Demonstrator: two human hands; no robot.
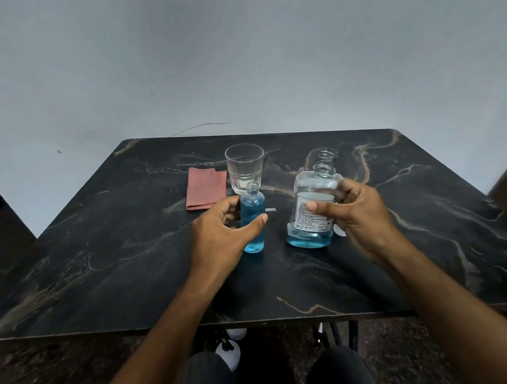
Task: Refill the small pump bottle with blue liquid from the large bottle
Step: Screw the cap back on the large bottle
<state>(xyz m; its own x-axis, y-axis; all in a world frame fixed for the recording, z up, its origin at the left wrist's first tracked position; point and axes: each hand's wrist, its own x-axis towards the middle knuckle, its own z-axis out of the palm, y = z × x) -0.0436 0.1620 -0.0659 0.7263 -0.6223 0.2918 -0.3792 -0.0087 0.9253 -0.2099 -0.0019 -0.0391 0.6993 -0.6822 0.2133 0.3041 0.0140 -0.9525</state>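
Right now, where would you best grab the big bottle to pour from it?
Grip the big bottle round its labelled middle, coming from its right side, as the right hand does. It stands upright, its body is broad with flat faces, and its open neck must stay free, facing the small bottle on its left.

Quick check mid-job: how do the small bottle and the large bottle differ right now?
The small bottle is slim and round, blue nearly to its shoulder; the large bottle is wide, with blue only near its base. The large bottle carries a white printed label; the small bottle shows none. The left hand curls loosely round the small bottle; the right hand holds the large bottle. Both are clear, uncapped and standing on the table.
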